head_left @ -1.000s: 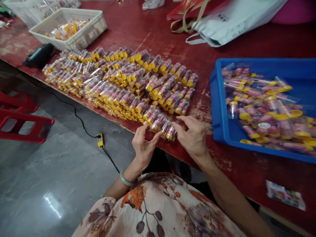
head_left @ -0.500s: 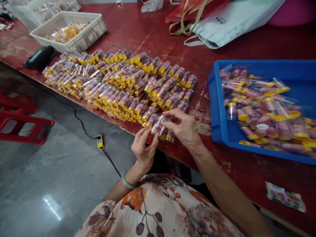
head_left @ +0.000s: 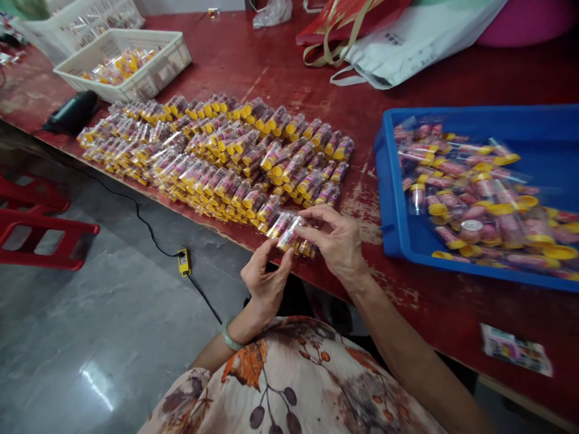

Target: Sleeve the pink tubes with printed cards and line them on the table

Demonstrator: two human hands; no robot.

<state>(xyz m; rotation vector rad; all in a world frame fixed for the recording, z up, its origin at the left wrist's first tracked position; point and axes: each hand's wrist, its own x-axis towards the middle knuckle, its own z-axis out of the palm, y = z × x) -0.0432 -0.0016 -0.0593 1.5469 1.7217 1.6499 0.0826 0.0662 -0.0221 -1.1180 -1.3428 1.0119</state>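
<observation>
Both hands hold one clear tube with a yellow cap and pink label (head_left: 290,234) just above the near edge of the red table (head_left: 289,66). My left hand (head_left: 266,279) pinches its lower end from below. My right hand (head_left: 335,240) grips its upper end with curled fingers. Directly behind lies a wide stacked layer of several like tubes (head_left: 217,154), rows running left across the table. A few more tubes rest under my right hand's fingers.
A blue bin (head_left: 391,199) of loose tubes and yellow caps sits right. White baskets (head_left: 122,60) stand far left, a black device (head_left: 70,111) beside them. Bags (head_left: 398,42) lie at the back. A printed label sheet (head_left: 515,349) lies near right. Red stools (head_left: 36,223) and a cable are on the floor.
My hands lifted one tube off the near end of the row and drew it toward me; a second ago both were resting on the row's end.
</observation>
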